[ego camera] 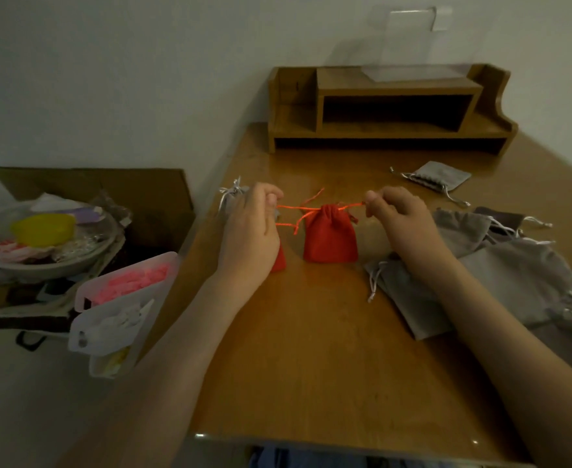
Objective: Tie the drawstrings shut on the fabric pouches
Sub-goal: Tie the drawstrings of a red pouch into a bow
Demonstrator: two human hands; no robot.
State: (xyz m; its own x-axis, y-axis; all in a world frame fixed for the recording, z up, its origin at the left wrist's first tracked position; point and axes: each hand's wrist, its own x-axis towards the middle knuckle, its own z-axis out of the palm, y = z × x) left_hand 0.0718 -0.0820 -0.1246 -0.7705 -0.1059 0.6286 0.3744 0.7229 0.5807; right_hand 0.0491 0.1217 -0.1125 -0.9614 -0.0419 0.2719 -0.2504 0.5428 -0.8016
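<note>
Puckering red pouch (330,238), drawstrings (294,208) pulled taut.

A wooden bench (328,366) stands against a pale wall (108,79). At its far edge sits a wooden desk shelf (392,86) with a clear plastic box (409,45) on top. Left of the bench, a cardboard box (135,190) holds a round dish (85,258), possibly a bowl, with a yellow object (43,229) in it. Leaning beside it is a translucent compartment case (90,288) containing pink pieces (135,280).
</note>
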